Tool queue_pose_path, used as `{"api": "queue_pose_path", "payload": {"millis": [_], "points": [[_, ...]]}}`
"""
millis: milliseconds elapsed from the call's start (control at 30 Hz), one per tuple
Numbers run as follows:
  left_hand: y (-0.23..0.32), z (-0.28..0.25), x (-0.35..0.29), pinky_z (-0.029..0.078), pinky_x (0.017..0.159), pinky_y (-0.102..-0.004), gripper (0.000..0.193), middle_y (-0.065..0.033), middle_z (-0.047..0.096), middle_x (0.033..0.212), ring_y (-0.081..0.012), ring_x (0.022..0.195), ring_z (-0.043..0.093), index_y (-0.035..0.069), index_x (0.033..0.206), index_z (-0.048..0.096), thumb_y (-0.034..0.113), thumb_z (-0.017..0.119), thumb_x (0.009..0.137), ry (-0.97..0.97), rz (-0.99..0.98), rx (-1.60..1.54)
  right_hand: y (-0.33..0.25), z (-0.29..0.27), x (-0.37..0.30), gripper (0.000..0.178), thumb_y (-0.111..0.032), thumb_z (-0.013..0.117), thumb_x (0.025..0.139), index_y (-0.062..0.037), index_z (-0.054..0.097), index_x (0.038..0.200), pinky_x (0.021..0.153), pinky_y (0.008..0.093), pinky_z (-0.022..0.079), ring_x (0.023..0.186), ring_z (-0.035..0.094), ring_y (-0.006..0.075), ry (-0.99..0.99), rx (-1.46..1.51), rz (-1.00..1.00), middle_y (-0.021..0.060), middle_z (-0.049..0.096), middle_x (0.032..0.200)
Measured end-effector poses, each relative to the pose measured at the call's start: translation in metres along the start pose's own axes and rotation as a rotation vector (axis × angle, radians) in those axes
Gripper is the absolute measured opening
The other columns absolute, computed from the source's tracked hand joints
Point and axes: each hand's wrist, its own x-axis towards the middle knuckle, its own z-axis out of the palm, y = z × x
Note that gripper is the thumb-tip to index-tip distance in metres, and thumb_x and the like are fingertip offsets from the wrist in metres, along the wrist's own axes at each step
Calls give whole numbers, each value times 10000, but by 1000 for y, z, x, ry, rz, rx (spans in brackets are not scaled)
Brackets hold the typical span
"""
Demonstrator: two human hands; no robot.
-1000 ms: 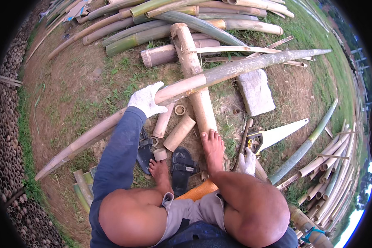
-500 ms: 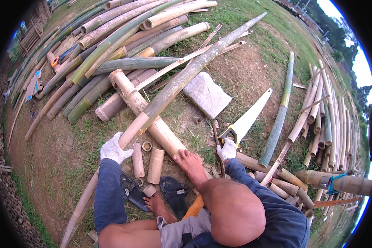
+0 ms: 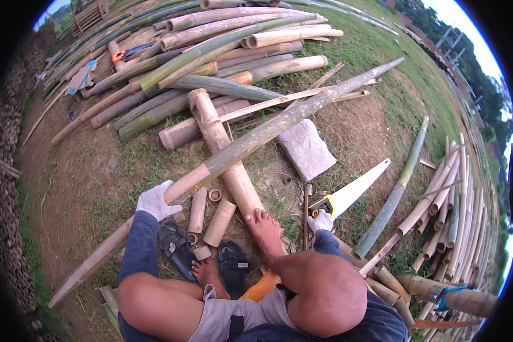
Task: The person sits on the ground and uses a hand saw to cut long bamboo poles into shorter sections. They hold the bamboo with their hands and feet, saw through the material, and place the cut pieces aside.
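A long bamboo pole (image 3: 251,145) runs from the lower left up to the far right. It lies across a thick bamboo log (image 3: 233,176). My left hand (image 3: 156,200), in a white knit glove, is closed around the pole left of that crossing. My right hand (image 3: 320,220), gloved too, grips the black and yellow handle of a handsaw (image 3: 356,191). The saw's pale blade points up and right, apart from the pole. My bare right foot (image 3: 263,229) rests on the near end of the log. Short bamboo pieces (image 3: 219,223) lie between my hands.
Stacked bamboo poles (image 3: 222,43) fill the far left, with another saw (image 3: 118,56) with an orange handle on them. A flat stone (image 3: 306,149) lies beyond the log. One green pole (image 3: 393,191) and a bamboo pile (image 3: 450,205) are at right. Black sandals (image 3: 233,265) sit near my feet.
My view has shifted, so the scene sits lower and further right. Both hands keep their holds on the pole and the handsaw.
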Motion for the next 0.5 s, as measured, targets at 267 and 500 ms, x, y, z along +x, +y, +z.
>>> {"api": "queue_pose_path", "payload": {"millis": [267, 500], "points": [[-12, 15, -4, 623, 874, -574, 686, -162, 755, 1137, -411, 1065, 762, 147, 1138, 798, 777, 764, 868, 316, 205, 32, -175, 12, -174, 796, -496, 273, 1202, 164, 421, 1620, 1323, 543, 329, 1541, 467, 488, -108, 229, -625, 387, 478, 1639], [-10, 19, 3, 612, 891, -563, 687, -154, 738, 1130, -403, 1069, 749, 140, 1152, 786, 776, 744, 894, 281, 191, 23, -179, -37, -222, 762, -484, 302, 1198, 113, 411, 1659, 1302, 571, 354, 1536, 487, 494, -102, 188, -803, 369, 459, 1680]]}}
